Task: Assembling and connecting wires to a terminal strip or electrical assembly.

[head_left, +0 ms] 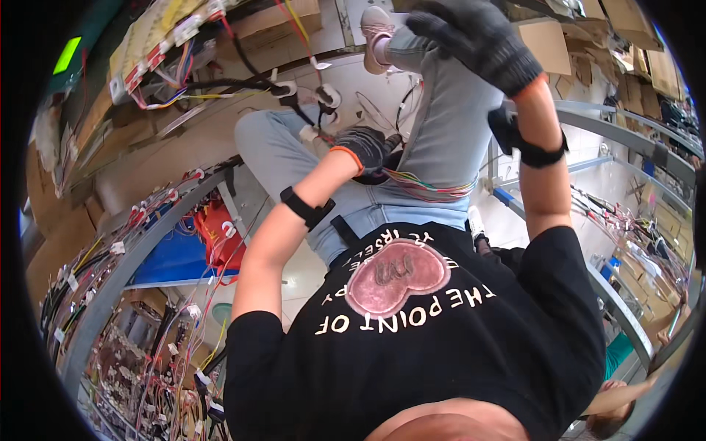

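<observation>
My left hand (362, 149), in a dark grey knit glove with an orange cuff, is closed round a wire harness above my lap. The harness's loose multicoloured wires (430, 187) come out to the right of the hand and lie across my thigh. A dark rounded piece shows under the fingers, too covered to name. My right hand (474, 44), gloved the same way, is raised at the upper right, away from the harness. Its fingers are stretched out, slightly blurred, with nothing visible in them. Black-sleeved cables with white connectors (327, 95) hang just beyond my left hand.
A wiring board (165, 33) with connectors and wires stands at the upper left. Metal racks (132, 272) hung with many wires flank me on both sides. A blue bin (176, 253) with red material is at left, cardboard boxes (544, 45) at upper right. Another person's arm (621, 397) shows at lower right.
</observation>
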`<action>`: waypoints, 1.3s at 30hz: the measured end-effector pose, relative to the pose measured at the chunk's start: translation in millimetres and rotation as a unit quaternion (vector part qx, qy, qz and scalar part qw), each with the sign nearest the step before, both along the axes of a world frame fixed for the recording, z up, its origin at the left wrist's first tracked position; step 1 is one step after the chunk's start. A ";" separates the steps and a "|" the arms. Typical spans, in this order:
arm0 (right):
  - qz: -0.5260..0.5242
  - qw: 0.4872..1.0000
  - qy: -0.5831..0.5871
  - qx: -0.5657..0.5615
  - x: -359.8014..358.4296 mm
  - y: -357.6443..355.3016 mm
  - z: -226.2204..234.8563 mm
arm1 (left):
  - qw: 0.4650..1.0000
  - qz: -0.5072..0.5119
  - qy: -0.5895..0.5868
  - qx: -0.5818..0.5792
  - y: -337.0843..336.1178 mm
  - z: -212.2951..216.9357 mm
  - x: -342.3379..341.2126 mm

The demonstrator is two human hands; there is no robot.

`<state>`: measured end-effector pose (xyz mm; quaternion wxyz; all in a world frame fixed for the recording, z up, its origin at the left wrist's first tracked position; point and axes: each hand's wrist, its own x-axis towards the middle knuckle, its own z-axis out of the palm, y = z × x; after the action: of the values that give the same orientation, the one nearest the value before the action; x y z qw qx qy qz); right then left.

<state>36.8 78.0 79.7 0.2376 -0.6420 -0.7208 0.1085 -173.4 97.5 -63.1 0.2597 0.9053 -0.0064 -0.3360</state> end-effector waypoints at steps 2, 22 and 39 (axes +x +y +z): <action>-0.128 0.960 0.208 -0.135 0.1 -46.6 34.3 | 0.992 -0.072 -0.041 -0.098 -14.9 -30.4 4.7; -0.035 0.978 0.178 -0.099 -123.7 -89.0 -38.0 | 0.568 0.723 -0.132 -0.370 28.5 -43.8 -125.3; -0.218 0.871 0.421 -0.129 -146.4 -39.2 -170.6 | 0.602 0.680 -0.263 -0.327 29.5 -28.6 -68.8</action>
<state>-109.6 38.8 -90.9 0.4511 -0.7014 -0.3735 0.4063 -242.2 127.0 -91.7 0.6787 0.5527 0.4335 0.2145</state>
